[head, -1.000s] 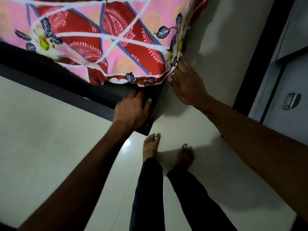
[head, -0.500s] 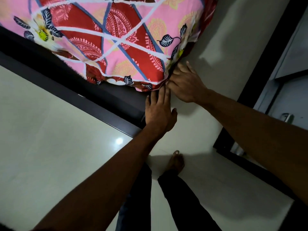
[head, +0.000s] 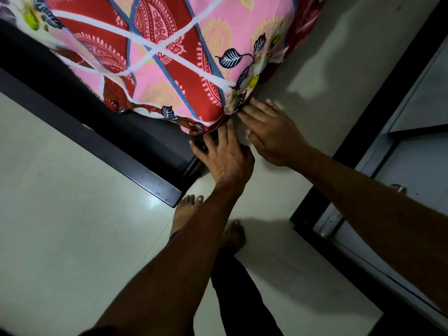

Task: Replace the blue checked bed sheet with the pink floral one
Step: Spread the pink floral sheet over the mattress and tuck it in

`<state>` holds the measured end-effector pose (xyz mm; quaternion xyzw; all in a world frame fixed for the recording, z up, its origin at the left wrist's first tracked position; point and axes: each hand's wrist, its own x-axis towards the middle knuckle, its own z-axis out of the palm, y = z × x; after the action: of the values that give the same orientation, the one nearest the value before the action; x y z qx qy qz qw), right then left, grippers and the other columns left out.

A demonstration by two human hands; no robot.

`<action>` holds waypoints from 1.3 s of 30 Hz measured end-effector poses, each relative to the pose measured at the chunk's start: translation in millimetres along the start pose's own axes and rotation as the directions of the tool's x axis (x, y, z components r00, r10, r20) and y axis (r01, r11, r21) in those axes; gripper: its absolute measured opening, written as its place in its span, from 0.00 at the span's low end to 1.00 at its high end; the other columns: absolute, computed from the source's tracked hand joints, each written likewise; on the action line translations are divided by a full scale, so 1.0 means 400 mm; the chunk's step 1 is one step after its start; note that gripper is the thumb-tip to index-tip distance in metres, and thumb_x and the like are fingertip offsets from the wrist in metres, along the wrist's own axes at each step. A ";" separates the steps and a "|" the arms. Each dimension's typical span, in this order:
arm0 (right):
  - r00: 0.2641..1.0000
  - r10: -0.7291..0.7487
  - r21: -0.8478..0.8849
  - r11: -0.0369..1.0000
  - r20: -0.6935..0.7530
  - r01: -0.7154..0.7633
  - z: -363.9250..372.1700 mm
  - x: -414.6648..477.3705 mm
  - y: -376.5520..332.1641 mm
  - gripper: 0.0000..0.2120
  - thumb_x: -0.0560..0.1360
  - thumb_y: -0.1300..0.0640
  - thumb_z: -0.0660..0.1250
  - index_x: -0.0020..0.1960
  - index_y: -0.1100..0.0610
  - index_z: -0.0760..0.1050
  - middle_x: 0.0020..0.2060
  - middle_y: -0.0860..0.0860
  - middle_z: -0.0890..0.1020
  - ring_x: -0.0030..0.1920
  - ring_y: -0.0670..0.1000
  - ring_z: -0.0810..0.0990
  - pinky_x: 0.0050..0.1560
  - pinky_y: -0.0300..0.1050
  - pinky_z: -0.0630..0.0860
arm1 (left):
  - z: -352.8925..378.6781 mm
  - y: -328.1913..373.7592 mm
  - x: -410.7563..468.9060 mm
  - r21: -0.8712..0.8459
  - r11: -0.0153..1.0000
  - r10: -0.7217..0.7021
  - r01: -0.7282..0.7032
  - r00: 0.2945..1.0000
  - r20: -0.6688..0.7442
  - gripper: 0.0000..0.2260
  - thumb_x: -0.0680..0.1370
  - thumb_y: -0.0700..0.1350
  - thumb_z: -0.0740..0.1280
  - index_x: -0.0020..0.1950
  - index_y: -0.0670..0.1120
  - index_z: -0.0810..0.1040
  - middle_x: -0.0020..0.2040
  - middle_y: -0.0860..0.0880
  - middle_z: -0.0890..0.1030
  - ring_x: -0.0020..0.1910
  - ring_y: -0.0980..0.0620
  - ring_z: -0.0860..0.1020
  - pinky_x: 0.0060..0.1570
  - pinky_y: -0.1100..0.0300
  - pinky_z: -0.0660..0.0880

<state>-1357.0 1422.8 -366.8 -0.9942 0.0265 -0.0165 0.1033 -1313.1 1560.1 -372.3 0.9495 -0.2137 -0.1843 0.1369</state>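
Pink floral sheet [head: 169,69] is on the bed, draped over this corner above the dark bed frame [head: 109,141]. Your 2 hands meet there: left hand [head: 225,156] fingers straight and spread, tips at the hem, right hand [head: 274,137] flat against the fold, neither gripping anything, likely to tuck the corner under

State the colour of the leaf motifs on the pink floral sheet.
Dark navy leaf motifs; head view.

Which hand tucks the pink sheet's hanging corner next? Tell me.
Probably left: the left hand points straight at the bunched hem of the pink floral sheet; the right hand lies flat beside the corner.
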 end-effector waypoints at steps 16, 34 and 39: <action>0.964 -0.255 -0.069 0.963 0.075 0.260 -0.011 0.128 0.074 0.15 0.75 0.56 0.58 0.46 0.61 0.81 0.41 0.60 0.84 0.44 0.63 0.82 0.58 0.62 0.77 | -0.012 0.062 -0.039 -0.082 0.985 0.159 -0.154 0.986 0.050 0.39 0.74 0.45 0.67 0.81 0.37 0.53 0.81 0.39 0.55 0.80 0.40 0.54 0.79 0.47 0.52; 0.951 -0.266 -0.099 0.954 0.155 0.283 -0.052 0.151 0.103 0.15 0.66 0.60 0.64 0.50 0.61 0.82 0.45 0.59 0.85 0.48 0.61 0.83 0.62 0.58 0.75 | -0.044 0.133 0.018 -0.137 0.990 -0.026 0.020 0.999 -0.042 0.34 0.75 0.50 0.66 0.77 0.37 0.63 0.74 0.39 0.69 0.74 0.39 0.66 0.76 0.46 0.59; 0.939 -0.327 -0.173 0.924 0.101 0.341 -0.034 0.151 0.109 0.12 0.74 0.58 0.60 0.43 0.61 0.81 0.38 0.58 0.83 0.40 0.61 0.82 0.57 0.58 0.78 | -0.049 0.121 -0.012 -0.113 0.988 0.102 -0.105 0.994 -0.032 0.40 0.70 0.48 0.68 0.79 0.36 0.59 0.76 0.38 0.66 0.76 0.39 0.64 0.77 0.48 0.57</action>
<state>-1299.5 1374.0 -361.0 -0.9893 -0.1455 0.0039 0.0058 -1326.1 1523.6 -336.8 0.9301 -0.2500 -0.1763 0.2034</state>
